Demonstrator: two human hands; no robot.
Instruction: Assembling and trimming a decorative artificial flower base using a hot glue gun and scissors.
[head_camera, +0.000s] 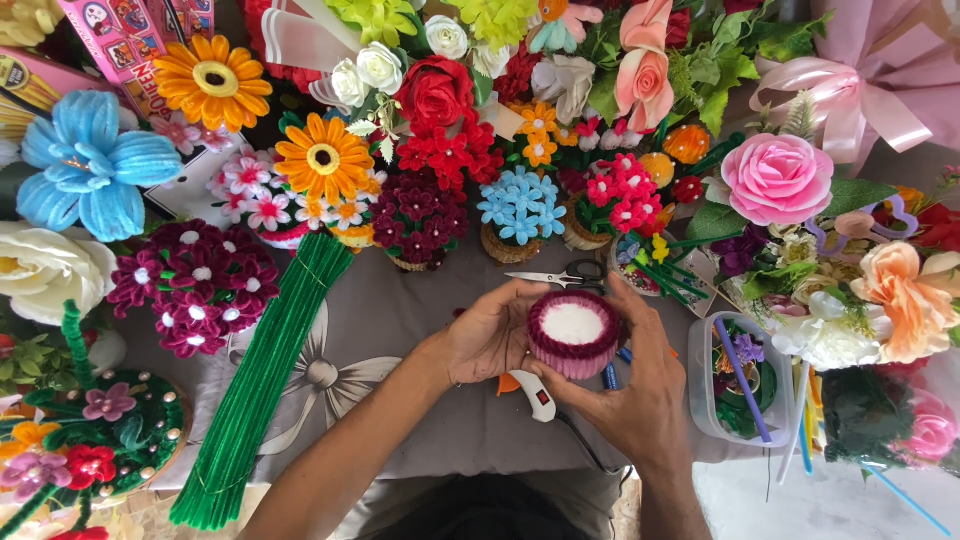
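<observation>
Both of my hands hold a small round pot (574, 334) wrapped in magenta fuzzy wire, with a white foam top. My left hand (492, 332) cups its left side. My right hand (636, 378) wraps around its right side and bottom. Just beyond the pot lie scissors (560, 277) with black handles. Under my hands rests a white glue gun (535, 394) with its cord trailing toward me.
A thick bundle of green fuzzy wire stems (262, 375) lies to the left on the grey cloth (400, 320). Handmade flowers in small pots, such as the blue ones (518, 210), crowd the back. A clear plastic tub (742, 378) with wire scraps stands at right.
</observation>
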